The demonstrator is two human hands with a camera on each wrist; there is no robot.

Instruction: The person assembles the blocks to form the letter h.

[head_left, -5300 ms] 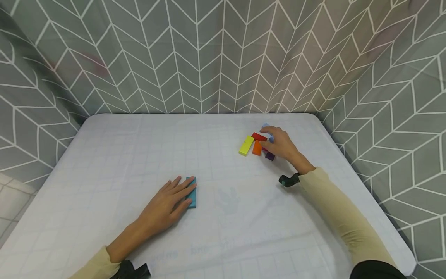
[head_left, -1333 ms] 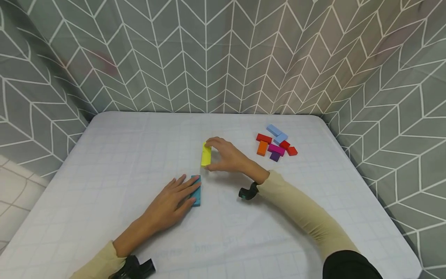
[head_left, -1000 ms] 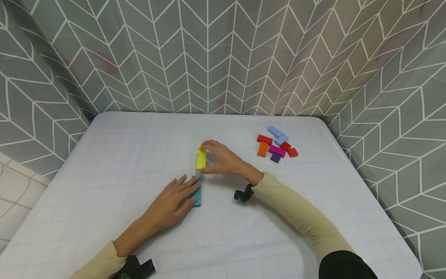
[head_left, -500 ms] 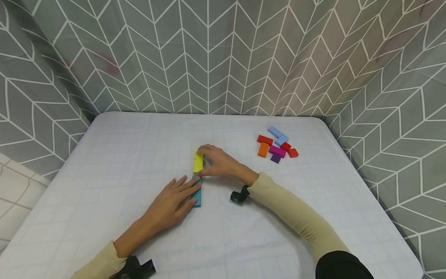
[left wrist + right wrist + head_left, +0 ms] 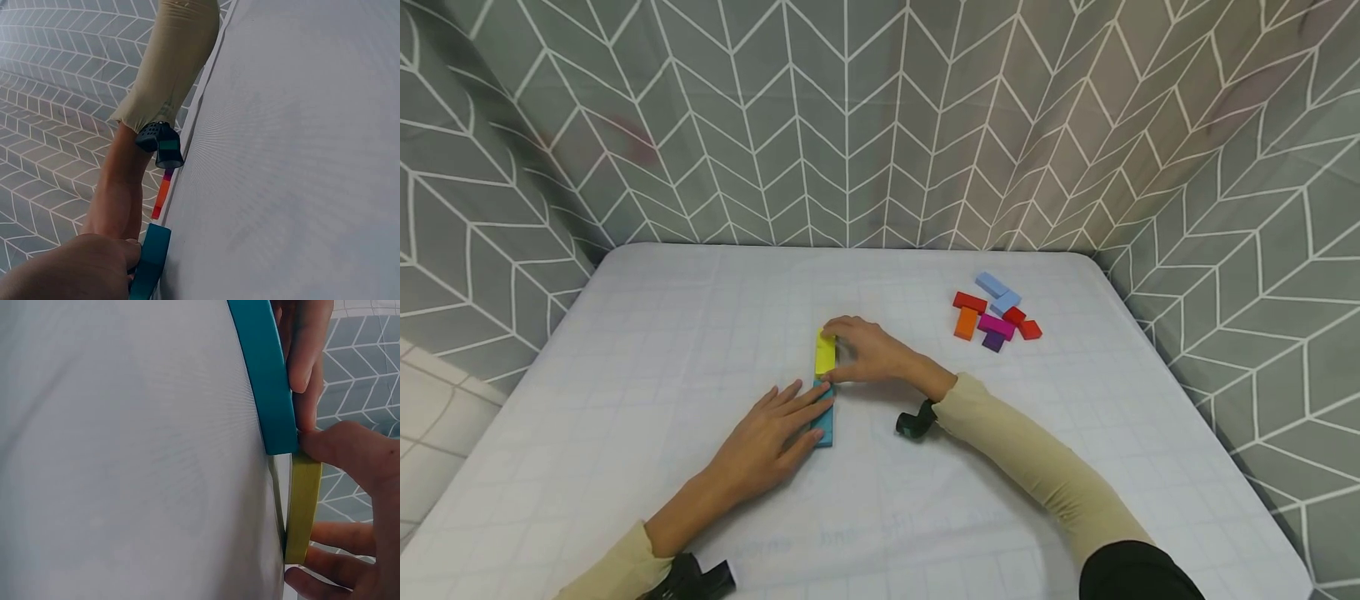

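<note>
A white-covered table (image 5: 700, 308) stands before a grey-green curtain (image 5: 850, 125) with white chevron lines. Toward the table's far right, well apart from the hands, is a loose cluster: two light blue blocks (image 5: 992, 284), a longer red block (image 5: 970, 302), an orange block (image 5: 966, 323), a magenta block (image 5: 996, 326), a purple block (image 5: 992, 341) and two small red blocks (image 5: 1030, 330). Near the table's middle, the left hand (image 5: 775, 437) lies across a teal block (image 5: 825, 427), fingers extended and slightly apart, hiding part of it. The right hand (image 5: 876, 350) pinches a yellow block (image 5: 825, 358) by its ends, thumb at the near one, fingertips at the far one. That thumb sits over the junction, so whether the two blocks touch is hard to tell. Both are plain, straight-edged oblong bars. The yellow block is just beyond the teal block, end toward end. Their long axes run from the person toward the curtain, nearly in line.
</note>
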